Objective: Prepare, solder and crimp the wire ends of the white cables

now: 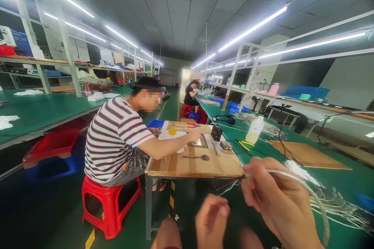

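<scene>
My right hand (pixel 277 198) is raised at the lower right, fingers pinched on a thin clear wire (pixel 309 190) that curves right and down past my wrist. My left hand (pixel 212 220) sits lower and left of it, fingers curled, blurred; whether it touches the wire I cannot tell. Red and green wire ends (pixel 229 186) poke out just left of my right fingers. A heap of similar clear wires (pixel 339 206) lies on the green bench (pixel 344 181) to the right.
A person in a striped shirt (pixel 117 140) sits on a red stool (pixel 109 204) at a cardboard-topped table (pixel 193 165) ahead. A white bottle (pixel 254 129), brown boards (pixel 306 155) and cables lie on the bench. Another person (pixel 191 95) works farther back.
</scene>
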`<state>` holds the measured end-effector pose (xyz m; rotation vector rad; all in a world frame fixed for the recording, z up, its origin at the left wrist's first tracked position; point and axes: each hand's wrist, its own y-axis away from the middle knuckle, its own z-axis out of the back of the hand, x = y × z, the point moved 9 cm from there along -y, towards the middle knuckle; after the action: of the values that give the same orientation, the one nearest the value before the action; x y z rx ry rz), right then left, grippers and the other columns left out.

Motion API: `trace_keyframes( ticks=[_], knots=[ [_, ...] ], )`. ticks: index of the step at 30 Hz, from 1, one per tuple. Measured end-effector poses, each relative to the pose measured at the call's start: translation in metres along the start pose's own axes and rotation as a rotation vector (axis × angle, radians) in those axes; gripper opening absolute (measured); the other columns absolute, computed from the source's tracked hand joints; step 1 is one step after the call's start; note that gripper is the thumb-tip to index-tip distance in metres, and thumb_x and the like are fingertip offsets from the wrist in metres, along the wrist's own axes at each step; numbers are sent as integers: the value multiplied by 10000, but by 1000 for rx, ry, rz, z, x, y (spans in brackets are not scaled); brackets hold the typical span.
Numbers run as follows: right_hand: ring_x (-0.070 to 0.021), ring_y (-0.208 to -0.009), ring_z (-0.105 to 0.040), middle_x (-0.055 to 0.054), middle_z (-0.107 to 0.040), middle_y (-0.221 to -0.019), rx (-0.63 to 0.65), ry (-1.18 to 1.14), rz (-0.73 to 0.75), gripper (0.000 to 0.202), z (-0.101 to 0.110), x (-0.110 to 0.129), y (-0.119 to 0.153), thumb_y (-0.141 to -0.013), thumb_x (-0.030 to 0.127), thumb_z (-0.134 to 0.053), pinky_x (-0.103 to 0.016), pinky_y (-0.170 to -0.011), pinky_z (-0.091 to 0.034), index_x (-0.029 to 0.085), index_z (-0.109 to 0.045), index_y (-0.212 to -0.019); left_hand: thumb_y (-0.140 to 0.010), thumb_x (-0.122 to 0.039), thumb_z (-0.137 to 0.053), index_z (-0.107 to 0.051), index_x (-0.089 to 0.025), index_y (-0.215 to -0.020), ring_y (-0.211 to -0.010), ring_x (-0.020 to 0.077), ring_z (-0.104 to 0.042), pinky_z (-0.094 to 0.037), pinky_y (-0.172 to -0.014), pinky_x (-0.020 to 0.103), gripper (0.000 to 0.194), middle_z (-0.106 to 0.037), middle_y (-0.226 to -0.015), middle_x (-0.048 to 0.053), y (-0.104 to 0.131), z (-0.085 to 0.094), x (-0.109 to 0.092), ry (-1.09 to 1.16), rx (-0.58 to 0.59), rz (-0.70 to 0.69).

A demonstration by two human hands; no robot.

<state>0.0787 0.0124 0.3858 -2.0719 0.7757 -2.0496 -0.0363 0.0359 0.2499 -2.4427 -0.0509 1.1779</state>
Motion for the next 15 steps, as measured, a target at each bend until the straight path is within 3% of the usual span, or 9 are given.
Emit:
trace_keyframes(
  ticks=[2,4,8,10,15],
  knots=[
    [-56,-422,-545,25,-524,-607,26,6,-17,417,-8,-2,1,-849,522,-681,-132,-345,-365,116,-583,-865,-930,-413,-750,-740,-150,-925,-773,86,-600,-504,-720,185,263,-642,-851,28,-15,26,-26,-11,-82,-138],
    [-45,-428,-548,26,-531,-610,46,31,-32,428,-15,-3,0,-867,538,-654,-112,-360,-356,120,-564,-879,-940,-338,-741,-778,-192,-952,-781,84,-611,-500,-732,170,151,-644,-859,30,-25,40,-58,-66,-102,-253],
    [-32,-450,-554,13,-549,-586,84,86,-47,442,-30,-6,-4,-886,555,-625,-87,-399,-346,117,-563,-881,-935,-248,-728,-799,-229,-966,-796,115,-626,-504,-728,192,80,-652,-851,37,-30,40,-101,-171,-10,-350],
    [-18,-440,-526,6,-549,-559,126,105,-32,463,-39,-6,-6,-887,568,-619,-82,-403,-335,108,-571,-859,-926,-223,-730,-804,-239,-953,-797,117,-630,-503,-726,197,80,-658,-856,34,-28,39,-104,-162,7,-357],
    [-14,-452,-536,12,-549,-538,202,120,-42,498,-53,-13,-17,-895,611,-589,-80,-404,-327,113,-562,-875,-947,-218,-707,-815,-283,-977,-767,109,-640,-509,-729,211,130,-670,-849,18,-30,40,-90,-80,-2,-347]
  ],
)
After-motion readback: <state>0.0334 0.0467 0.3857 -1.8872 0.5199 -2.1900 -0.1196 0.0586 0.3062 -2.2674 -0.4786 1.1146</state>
